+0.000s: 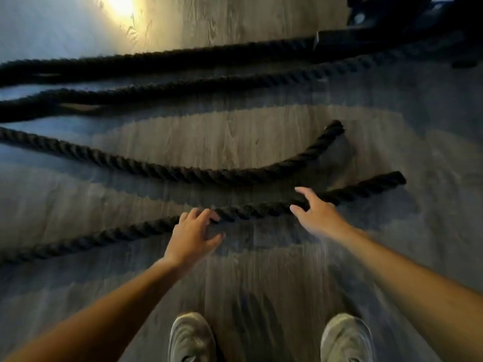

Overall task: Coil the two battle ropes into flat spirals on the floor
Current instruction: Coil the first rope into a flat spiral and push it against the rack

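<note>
Wood-grain floor, dim room, one hot patch of light.

The grey-brown plank floor fills the view, its grain running away from the camera. A bright warm glare burns on the boards at the top left, while dark equipment, blurred and hard to make out, sits at the top right.

Bare forearms, no sleeves, bare hands, left hand, right hand, pale grey sneakers

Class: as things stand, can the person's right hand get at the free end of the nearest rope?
Probably yes. The right hand is open over the nearest rope, a short way along from its free end, with only bare floor around.
</note>
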`<state>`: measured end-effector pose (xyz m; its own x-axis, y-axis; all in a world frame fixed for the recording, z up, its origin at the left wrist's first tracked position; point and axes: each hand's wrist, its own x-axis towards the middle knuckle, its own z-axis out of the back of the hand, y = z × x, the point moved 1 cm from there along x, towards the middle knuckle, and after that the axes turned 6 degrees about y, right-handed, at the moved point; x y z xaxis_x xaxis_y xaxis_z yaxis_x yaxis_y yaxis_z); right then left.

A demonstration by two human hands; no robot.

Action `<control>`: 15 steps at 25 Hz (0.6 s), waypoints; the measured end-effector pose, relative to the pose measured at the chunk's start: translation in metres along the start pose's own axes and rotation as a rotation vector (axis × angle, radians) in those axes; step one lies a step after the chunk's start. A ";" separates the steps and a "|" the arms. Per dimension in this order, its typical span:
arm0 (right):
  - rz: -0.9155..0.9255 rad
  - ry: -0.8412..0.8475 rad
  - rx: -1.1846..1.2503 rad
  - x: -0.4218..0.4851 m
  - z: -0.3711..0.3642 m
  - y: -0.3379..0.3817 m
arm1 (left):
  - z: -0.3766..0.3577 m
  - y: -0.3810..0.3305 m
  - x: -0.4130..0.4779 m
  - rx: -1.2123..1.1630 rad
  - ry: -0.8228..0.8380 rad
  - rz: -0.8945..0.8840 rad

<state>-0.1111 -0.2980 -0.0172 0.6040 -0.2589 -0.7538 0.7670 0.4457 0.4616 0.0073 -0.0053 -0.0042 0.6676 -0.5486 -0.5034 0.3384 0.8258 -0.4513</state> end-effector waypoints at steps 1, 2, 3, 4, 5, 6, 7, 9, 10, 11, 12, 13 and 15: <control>-0.030 -0.035 0.017 0.010 -0.005 -0.003 | -0.008 0.009 0.008 0.110 -0.046 -0.035; -0.077 -0.112 0.004 0.019 -0.010 -0.008 | -0.017 0.017 0.013 0.205 -0.062 -0.007; -0.117 -0.180 -0.041 0.031 -0.015 -0.013 | -0.025 0.026 0.020 0.234 -0.070 0.000; -0.159 -0.222 -0.095 0.037 -0.020 -0.017 | -0.030 0.030 0.024 0.251 -0.056 0.028; -0.179 -0.237 -0.124 0.043 -0.026 -0.023 | -0.034 0.038 0.028 0.268 -0.067 0.044; -0.190 -0.224 -0.136 0.044 -0.029 -0.026 | -0.038 0.044 0.031 0.290 -0.091 0.031; -0.186 -0.217 -0.123 0.044 -0.029 -0.028 | -0.041 0.050 0.030 0.330 -0.131 -0.003; -0.196 -0.147 -0.010 0.035 -0.026 -0.026 | -0.043 0.056 0.020 0.399 -0.124 -0.047; -0.238 -0.087 0.080 0.031 -0.025 -0.025 | -0.046 0.057 0.014 0.428 -0.079 -0.050; -0.284 -0.038 0.156 0.028 -0.026 -0.024 | -0.053 0.059 0.007 0.465 -0.045 -0.065; -0.320 -0.028 0.171 0.026 -0.032 -0.027 | -0.063 0.061 -0.004 0.503 -0.024 -0.092; -0.346 -0.069 0.174 0.023 -0.041 -0.034 | -0.073 0.062 -0.014 0.531 -0.018 -0.125; -0.317 -0.221 0.165 0.014 -0.056 -0.047 | -0.087 0.063 -0.030 0.528 -0.035 -0.193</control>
<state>-0.1506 -0.2751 -0.0758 0.3505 -0.5469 -0.7603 0.9360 0.1758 0.3050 -0.0495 0.0516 -0.0816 0.5792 -0.6988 -0.4197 0.7363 0.6695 -0.0985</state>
